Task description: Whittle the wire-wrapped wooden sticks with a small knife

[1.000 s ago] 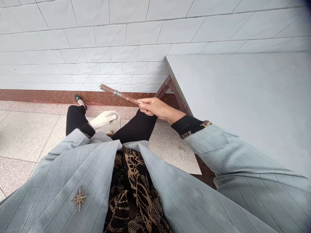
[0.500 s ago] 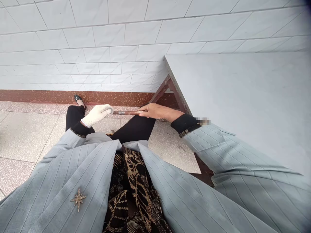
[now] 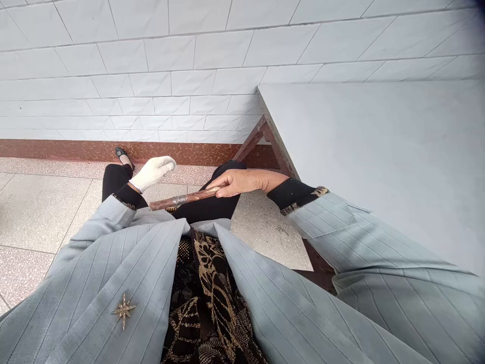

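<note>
A brown wooden stick [image 3: 197, 195] with silvery wire wound round it slants down to the left over my lap. My bare right hand [image 3: 231, 183] grips its right end between thumb and fingers; the part inside the palm is hidden. On my left hand [image 3: 151, 172] is a white knitted glove. Its fingers are curled together above the stick's free left end, apart from it. A greyish patch shows at the gloved fingertips, and I cannot make out whether something is pinched there.
A pale grey tabletop [image 3: 371, 151] on a reddish-brown frame [image 3: 261, 132] stands at my right, close to my forearm. Ahead rises a white tiled wall [image 3: 170, 60] with a brown skirting band [image 3: 68, 150]. Speckled floor tiles [image 3: 45, 207] lie at the left.
The stick's left end has come away from the gloved hand and dropped towards my lap, so the stick now tilts. The left hand has risen slightly; the right hand keeps its grip.
</note>
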